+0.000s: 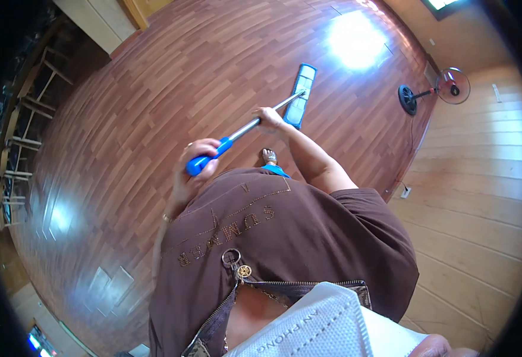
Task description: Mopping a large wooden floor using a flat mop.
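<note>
A flat mop crosses in front of me, its metal pole (247,127) slanting from a blue grip (198,166) up to a blue-rimmed, pale flat head (298,107) lying on the wood floor. My left hand (200,152) is wrapped round the blue grip at the near end. Farther along, my right hand (269,120) closes round the bare metal pole, nearer the head. Between my body and the mop head, one sandalled foot (269,156) shows below a bit of blue cloth.
A standing fan (408,99) with a round black base is on the floor at the right, by the pale panelled wall (463,238); its cord runs toward a wall socket (405,192). Wooden stools or racks (26,143) line the left side. A pale cabinet (97,24) stands far left.
</note>
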A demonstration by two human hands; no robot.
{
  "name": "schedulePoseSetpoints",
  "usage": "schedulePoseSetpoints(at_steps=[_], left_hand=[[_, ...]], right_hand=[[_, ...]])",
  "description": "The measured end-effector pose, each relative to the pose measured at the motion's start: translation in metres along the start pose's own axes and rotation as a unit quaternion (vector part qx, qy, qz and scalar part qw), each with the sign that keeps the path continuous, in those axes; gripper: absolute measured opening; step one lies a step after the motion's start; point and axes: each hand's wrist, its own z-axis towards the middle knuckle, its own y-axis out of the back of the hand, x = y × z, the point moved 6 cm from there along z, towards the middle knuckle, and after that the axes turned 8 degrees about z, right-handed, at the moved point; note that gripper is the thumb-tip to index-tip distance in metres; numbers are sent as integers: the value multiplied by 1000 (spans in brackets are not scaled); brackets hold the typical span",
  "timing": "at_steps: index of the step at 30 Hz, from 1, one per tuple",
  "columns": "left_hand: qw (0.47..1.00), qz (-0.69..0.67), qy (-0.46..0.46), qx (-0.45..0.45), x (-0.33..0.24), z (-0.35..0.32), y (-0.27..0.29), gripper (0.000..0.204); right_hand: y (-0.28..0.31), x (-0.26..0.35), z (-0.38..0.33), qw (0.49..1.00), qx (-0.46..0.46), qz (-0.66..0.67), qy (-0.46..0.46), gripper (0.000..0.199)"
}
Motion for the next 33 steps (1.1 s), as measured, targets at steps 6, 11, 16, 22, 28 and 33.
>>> schedulePoseSetpoints(at_steps=[6, 11, 16, 22, 28, 33], left_hand=[[981, -53, -39, 185, 35, 38, -64, 17], [957, -58, -23, 284, 35, 47, -88, 20], [922, -96, 0, 374, 41, 55, -102, 24], [898, -100, 13, 428, 24, 75, -98, 21], [877, -86, -4, 472, -7, 111, -97, 12], [887, -74, -9, 456, -5, 123, -97, 16]], right_hand=[[37, -66, -80, 991, -122, -49, -21, 9], [51, -51, -135, 967, -223, -59, -104, 22], [48, -37, -179, 929, -316, -61, -182, 25], [40, -4, -205, 888, -363, -89, -266, 39], [54, 10, -200, 861, -409, -127, -274, 40], [52, 9, -195, 847, -445, -162, -241, 42]])
